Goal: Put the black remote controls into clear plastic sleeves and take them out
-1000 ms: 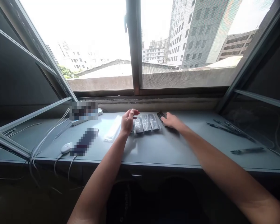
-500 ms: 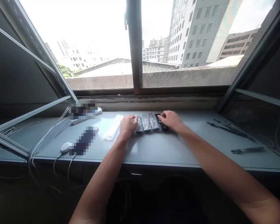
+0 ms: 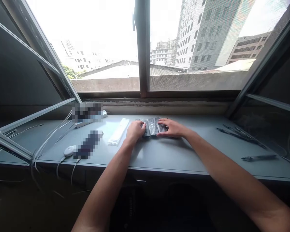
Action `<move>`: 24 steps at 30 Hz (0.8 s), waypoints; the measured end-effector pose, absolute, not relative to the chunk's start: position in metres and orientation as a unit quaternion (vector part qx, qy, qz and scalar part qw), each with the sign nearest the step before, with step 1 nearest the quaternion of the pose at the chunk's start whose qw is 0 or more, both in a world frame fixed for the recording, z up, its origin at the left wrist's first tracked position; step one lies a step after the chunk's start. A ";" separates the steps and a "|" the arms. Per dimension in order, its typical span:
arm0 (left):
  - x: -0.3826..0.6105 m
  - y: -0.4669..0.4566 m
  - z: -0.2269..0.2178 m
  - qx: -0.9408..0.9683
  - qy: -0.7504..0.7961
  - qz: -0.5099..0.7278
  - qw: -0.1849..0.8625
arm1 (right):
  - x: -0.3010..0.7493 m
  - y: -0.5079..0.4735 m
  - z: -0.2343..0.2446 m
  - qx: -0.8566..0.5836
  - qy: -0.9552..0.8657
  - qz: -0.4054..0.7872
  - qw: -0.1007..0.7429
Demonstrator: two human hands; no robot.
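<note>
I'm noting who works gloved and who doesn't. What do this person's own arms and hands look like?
The left hand and right hand are both bare, with no gloves; no ring or watch can be made out. The left forearm and right forearm show no sleeves, bands or cables, and no clear markings.

A pale desk [image 3: 174,154] is seen at close range from above its near side, by a head-worn camera angled forward and down, the far window [image 3: 143,48] included.
</note>
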State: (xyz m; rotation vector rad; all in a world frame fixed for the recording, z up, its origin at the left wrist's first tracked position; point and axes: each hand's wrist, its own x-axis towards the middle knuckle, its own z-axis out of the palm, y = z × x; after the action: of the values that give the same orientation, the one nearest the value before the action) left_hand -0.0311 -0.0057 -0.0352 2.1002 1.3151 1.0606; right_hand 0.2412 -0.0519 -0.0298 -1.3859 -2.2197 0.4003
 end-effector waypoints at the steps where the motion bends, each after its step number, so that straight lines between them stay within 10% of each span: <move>1: -0.031 -0.006 -0.035 0.755 0.473 0.391 0.229 | 0.242 -0.053 -0.028 -0.503 -0.816 0.160 0.234; 24: -0.038 -0.172 0.055 0.662 0.242 0.589 0.395 | 0.222 -0.067 -0.009 -0.431 -0.832 0.185 0.296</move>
State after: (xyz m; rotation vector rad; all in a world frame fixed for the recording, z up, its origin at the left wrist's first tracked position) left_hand -0.0383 -0.1724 0.0547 1.6794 0.6144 1.4927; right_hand 0.2219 -0.0670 -0.0094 -1.1451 -2.2128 0.4928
